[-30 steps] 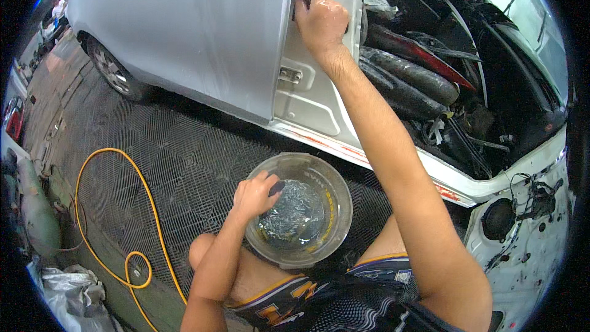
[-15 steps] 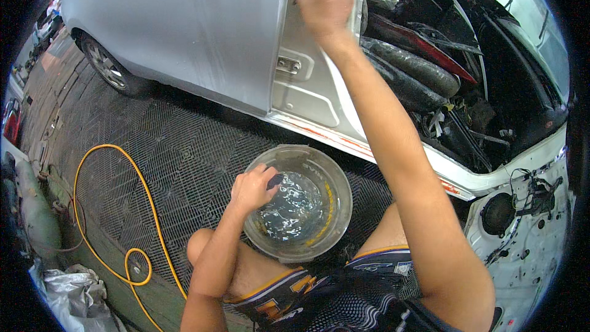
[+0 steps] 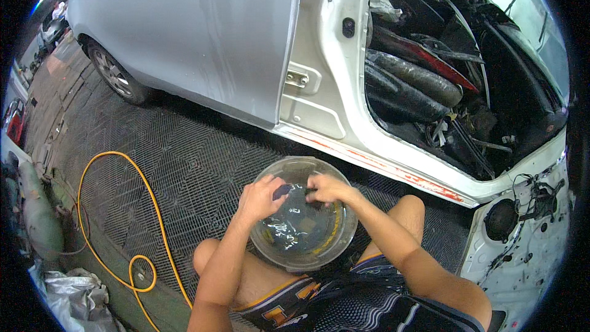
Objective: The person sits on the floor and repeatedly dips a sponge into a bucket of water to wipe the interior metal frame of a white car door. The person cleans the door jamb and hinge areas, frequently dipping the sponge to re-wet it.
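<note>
A round, see-through grey tub (image 3: 265,255) of water stands between my knees. Over its left side, my left hand (image 3: 261,198) is closed on a small dark flat piece (image 3: 283,191) that looks like sandpaper. My right hand (image 3: 329,189) reaches over the tub's right side, its fingers curled downward around something dark, mostly hidden by the fingers. Below the hands, a tan squarish patch (image 3: 303,224) shows dimly in the water. The two hands are a short gap apart.
Beyond the tub stands a car with a grey rear door (image 3: 203,43) and a white door sill (image 3: 369,157). Its front opening shows a dark, cluttered interior. A stripped door panel (image 3: 522,240) stands at right. An orange hose (image 3: 153,203) loops across the grated floor at left.
My right hand has come down from the car's door pillar to the tub. My left hand stays over the tub with its dark piece, slightly farther right.
</note>
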`<move>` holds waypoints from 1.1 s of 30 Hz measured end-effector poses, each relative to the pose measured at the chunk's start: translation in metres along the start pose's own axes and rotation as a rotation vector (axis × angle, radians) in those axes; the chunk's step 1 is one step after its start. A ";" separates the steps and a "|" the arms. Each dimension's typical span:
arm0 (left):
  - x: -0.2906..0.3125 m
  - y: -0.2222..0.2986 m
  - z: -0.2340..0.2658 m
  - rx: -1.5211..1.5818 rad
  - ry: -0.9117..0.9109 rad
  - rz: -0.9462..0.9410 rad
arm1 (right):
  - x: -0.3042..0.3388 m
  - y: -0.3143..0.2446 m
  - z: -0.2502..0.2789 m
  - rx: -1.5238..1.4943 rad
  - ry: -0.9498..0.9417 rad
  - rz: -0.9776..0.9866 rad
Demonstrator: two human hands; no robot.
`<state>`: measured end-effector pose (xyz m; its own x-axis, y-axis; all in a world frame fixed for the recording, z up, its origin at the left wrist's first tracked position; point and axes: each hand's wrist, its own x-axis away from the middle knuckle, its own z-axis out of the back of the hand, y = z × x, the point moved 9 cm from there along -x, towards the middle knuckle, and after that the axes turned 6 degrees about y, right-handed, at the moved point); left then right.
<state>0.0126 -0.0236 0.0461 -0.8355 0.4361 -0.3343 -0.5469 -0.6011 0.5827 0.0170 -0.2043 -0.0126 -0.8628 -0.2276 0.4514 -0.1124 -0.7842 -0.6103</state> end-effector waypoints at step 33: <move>-0.007 0.009 -0.004 -0.067 -0.026 0.019 | 0.027 -0.267 0.311 0.325 1.376 0.573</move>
<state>0.0136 -0.0350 0.0509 -0.8444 0.4411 -0.3040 -0.5343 -0.6527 0.5371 0.1765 -0.1806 0.3649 -0.5459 0.0177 -0.8376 0.3372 -0.9106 -0.2390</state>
